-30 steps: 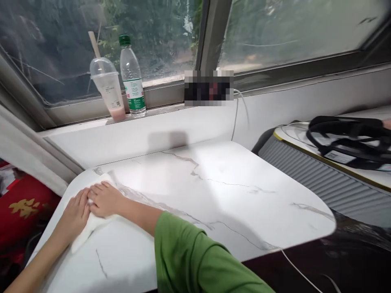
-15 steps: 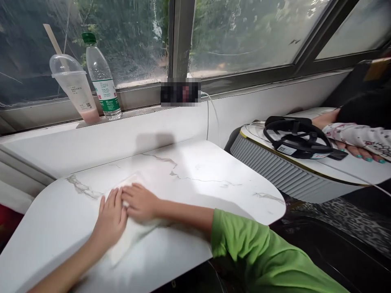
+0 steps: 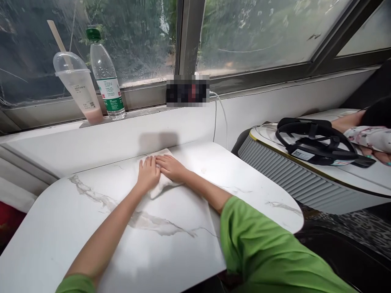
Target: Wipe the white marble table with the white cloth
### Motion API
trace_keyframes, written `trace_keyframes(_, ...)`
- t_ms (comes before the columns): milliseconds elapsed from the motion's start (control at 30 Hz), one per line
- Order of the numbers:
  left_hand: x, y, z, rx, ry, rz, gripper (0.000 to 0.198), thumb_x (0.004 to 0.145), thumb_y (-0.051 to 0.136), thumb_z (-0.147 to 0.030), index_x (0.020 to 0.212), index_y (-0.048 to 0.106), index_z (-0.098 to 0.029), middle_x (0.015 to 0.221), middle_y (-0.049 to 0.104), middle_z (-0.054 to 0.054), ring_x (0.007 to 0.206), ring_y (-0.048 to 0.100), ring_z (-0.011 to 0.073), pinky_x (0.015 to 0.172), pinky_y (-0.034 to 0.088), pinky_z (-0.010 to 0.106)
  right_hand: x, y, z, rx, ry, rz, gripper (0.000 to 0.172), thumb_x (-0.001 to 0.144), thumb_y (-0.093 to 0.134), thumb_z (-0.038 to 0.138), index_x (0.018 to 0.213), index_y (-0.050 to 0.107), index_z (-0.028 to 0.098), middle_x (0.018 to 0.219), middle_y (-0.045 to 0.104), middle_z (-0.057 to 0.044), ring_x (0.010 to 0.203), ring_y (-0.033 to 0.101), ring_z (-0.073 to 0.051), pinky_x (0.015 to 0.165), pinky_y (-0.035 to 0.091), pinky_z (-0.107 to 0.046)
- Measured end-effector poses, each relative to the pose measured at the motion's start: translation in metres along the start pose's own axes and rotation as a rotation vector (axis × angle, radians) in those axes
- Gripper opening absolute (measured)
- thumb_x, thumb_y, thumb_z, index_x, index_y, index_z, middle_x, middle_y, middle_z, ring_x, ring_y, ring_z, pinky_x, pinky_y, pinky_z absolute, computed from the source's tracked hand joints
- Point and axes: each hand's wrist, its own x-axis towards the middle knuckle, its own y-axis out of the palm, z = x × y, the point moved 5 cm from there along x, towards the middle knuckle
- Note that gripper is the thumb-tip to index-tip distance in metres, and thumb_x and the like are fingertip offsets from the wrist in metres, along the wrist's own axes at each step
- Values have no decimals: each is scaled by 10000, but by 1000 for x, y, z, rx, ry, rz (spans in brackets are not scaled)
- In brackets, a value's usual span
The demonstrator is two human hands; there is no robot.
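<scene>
A white cloth point(image 3: 161, 186) lies bunched on the marble-patterned white table point(image 3: 91, 228), close to the wall side. Pressed flat on its left part is my left hand point(image 3: 148, 173), fingers stretched toward the wall. My right hand point(image 3: 171, 167) lies on the cloth just beside it, fingers extended and meeting the left hand's fingers. Both palms hide much of the cloth. Neither hand's fingers are curled around it.
On the window ledge stand a plastic cup with a straw point(image 3: 77, 91) and a green-capped water bottle point(image 3: 106, 81). A pixelated object point(image 3: 187, 90) has a white cable. At right, a black headset point(image 3: 317, 142) sits on another table near a person's patterned sleeve point(image 3: 368, 136).
Both hands have slid the cloth away from me and to the right, toward the wall. The cloth looks more bunched, and the view has shifted slightly left.
</scene>
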Motion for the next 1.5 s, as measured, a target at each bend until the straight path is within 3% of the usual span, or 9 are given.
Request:
trace_keyframes(200, -71, 1, -96, 6, 129, 163, 568, 931, 277, -276, 1405, 294, 35, 1468, 263, 222, 1380, 183, 342, 1104, 129, 565, -121, -41, 27, -11, -111, 90, 494, 923, 324, 278, 1392, 387, 133, 1440, 390, -124, 1330, 342, -225, 1098, 267, -471)
trace_keyframes(300, -91, 3, -152, -94, 284, 210, 602, 930, 278, -318, 1411, 275, 44, 1479, 226, 223, 1383, 147, 358, 1102, 109, 583, -184, -63, 22, -59, 76, 119, 514, 940, 293, 260, 1447, 287, 181, 1473, 342, -85, 1364, 289, -199, 1115, 258, -462)
trace_keyframes(467, -73, 6, -212, -267, 367, 199, 612, 932, 257, -317, 1428, 218, 39, 1498, 197, 205, 1397, 119, 320, 1125, 60, 543, -247, -80, -13, -158, 338, 75, 515, 925, 230, 236, 1432, 327, 236, 1447, 389, -59, 1334, 349, -200, 1104, 280, -488)
trace_keyframes(567, -42, 18, -226, -340, 345, 363, 613, 916, 274, -308, 1443, 191, -6, 1516, 185, 151, 1405, 116, 268, 1138, 45, 501, -248, -84, -40, -224, 388, 5, 510, 911, 212, 235, 1377, 415, 208, 1397, 459, -77, 1306, 396, -203, 1089, 301, -484)
trace_keyframes(633, -19, 26, -227, -371, 322, 398, 591, 902, 291, -284, 1435, 222, -39, 1512, 218, 125, 1403, 143, 237, 1146, 52, 474, -236, -85, -58, -262, 399, -4, 506, 898, 222, 234, 1336, 462, 155, 1371, 485, -109, 1293, 413, -212, 1080, 309, -475)
trace_keyframes(867, 57, 40, -186, -349, 175, 23, 386, 884, 325, -164, 1248, 453, -149, 1318, 493, 100, 1278, 369, 205, 1133, 140, 432, -152, -74, -113, -245, 397, 25, 510, 863, 267, 212, 1317, 476, 112, 1384, 470, -109, 1298, 398, -214, 1094, 264, -442)
trace_keyframes(1100, 119, 48, -138, -314, 109, 8, 337, 916, 288, -201, 1164, 509, -144, 1280, 528, 106, 1218, 432, 208, 1093, 197, 408, -85, -62, -140, -263, 512, -47, 483, 878, 283, 198, 1312, 487, 134, 1382, 479, -74, 1303, 382, -211, 1088, 262, -392)
trace_keyframes(1300, 103, 46, -130, -293, 125, 47, 399, 938, 256, -222, 1261, 463, -115, 1395, 428, 117, 1327, 312, 209, 1120, 135, 414, -89, -56, -116, -291, 523, 4, 483, 906, 280, 226, 1352, 441, 136, 1432, 413, -88, 1334, 337, -213, 1104, 219, -404)
trace_keyframes(1500, 26, 28, -131, -284, 291, 149, 443, 954, 246, -264, 1344, 414, -139, 1447, 378, 69, 1363, 267, 185, 1136, 141, 398, -136, -46, -36, -444, 619, -8, 500, 907, 276, 226, 1352, 435, 61, 1409, 427, -157, 1313, 366, -279, 1083, 249, -464)
